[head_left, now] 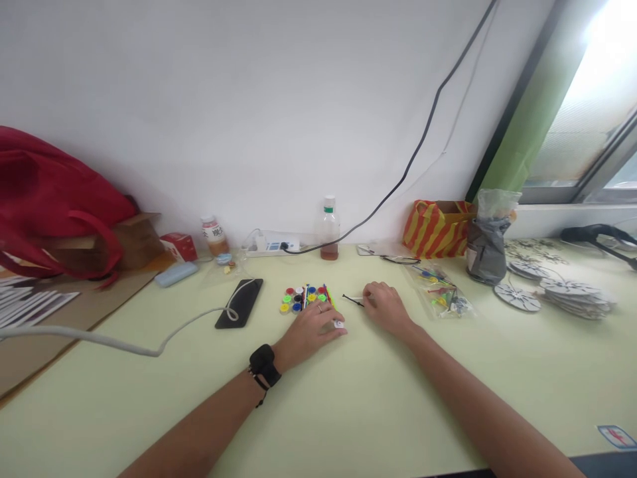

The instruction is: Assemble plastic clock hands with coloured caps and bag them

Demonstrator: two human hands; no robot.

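Near the middle of the frame, just right of the coloured parts, a small white piece [339,324] sits between the thumb and forefinger of the left hand [311,328], which look closed around it; the other fingers spread forward over the near edge of a group of coloured discs [297,299] and coloured sticks [328,294]. A light pinch low on the piece should serve best, with the wrist raised a little so that the palm does not drag the discs out of their rows. Right of centre, the right hand [388,309] lies with its fingers bent together at the ends of a thin black stick [354,301] and a thin white one; its fingertips are hidden, so I cannot tell whether they pinch either. Such slim sticks probably roll easily, so gripping one close to its end and lifting it straight would be surer than sliding it. Farther out, a clear bag [442,292] of loose coloured parts lies right of the right hand, and a black phone [239,304] with a pale cable [194,325] across it lies left of centre, so the left forearm had better keep off that cable.
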